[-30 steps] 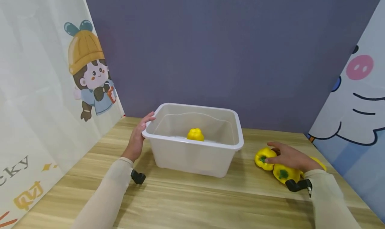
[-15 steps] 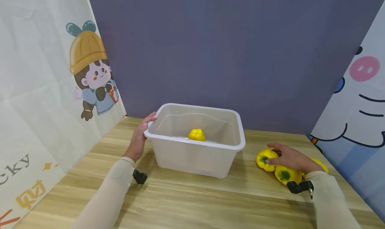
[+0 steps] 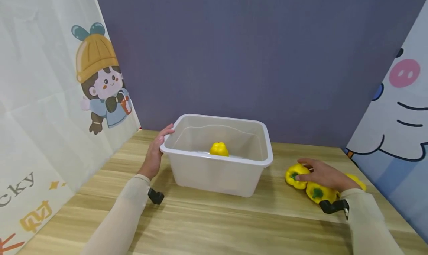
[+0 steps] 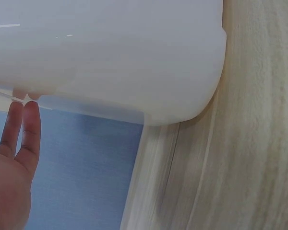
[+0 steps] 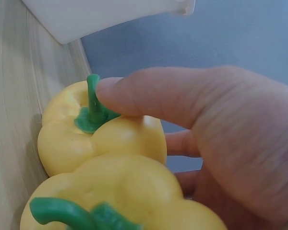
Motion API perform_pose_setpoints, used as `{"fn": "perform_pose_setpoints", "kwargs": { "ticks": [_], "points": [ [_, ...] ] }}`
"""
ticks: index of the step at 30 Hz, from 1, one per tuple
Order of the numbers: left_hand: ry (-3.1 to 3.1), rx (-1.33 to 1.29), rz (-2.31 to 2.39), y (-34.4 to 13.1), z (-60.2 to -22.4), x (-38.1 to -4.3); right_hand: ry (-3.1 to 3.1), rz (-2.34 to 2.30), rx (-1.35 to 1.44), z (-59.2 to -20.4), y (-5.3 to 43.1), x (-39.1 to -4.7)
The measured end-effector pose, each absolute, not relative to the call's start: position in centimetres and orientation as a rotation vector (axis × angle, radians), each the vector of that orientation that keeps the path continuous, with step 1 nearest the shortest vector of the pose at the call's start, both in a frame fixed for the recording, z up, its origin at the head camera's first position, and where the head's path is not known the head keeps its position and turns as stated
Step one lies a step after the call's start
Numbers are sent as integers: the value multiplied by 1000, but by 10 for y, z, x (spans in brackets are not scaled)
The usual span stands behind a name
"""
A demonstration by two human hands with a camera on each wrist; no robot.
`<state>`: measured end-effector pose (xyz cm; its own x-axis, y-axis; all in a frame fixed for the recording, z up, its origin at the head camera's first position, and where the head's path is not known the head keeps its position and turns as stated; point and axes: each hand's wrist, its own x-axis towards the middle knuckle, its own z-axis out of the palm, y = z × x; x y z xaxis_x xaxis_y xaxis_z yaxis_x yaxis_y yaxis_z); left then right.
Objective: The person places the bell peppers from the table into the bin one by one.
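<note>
My left hand [image 3: 154,151] rests against the left end of a light plastic bin [image 3: 214,175], fingertips at its rim. In the left wrist view two straight fingers [image 4: 31,124] touch the bin's side. On the right, my right hand [image 3: 322,174] grips a yellow bell pepper [image 3: 297,176]. The right wrist view shows the thumb [image 5: 134,93] against its green stem, with other fingers behind the pepper. A second yellow bell pepper [image 3: 317,193] lies right beside it, under the hand. Part of another yellow pepper [image 3: 357,180] shows behind the right wrist.
Inside the bin sits one more yellow bell pepper [image 3: 219,149], its lower part hidden by the front wall. Everything stands on a wood-grain table [image 3: 214,225]. A dark blue-grey panel [image 3: 234,54] rises behind the bin, with printed sheets [image 3: 40,80] at both sides.
The view shifts slightly. Both hands, the bin and the peppers keep their places relative to each other.
</note>
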<state>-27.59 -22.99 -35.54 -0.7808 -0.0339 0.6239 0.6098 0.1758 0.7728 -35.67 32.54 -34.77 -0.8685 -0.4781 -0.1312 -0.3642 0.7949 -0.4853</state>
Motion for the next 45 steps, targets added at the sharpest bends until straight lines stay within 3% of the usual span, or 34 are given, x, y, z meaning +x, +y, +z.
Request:
{"fn": "perform_pose_setpoints", "kwargs": {
  "ticks": [45],
  "points": [
    [-1931,-549,-1660,-228,-354,-276,2811,-656,-638,-348,317,-356]
  ]
}}
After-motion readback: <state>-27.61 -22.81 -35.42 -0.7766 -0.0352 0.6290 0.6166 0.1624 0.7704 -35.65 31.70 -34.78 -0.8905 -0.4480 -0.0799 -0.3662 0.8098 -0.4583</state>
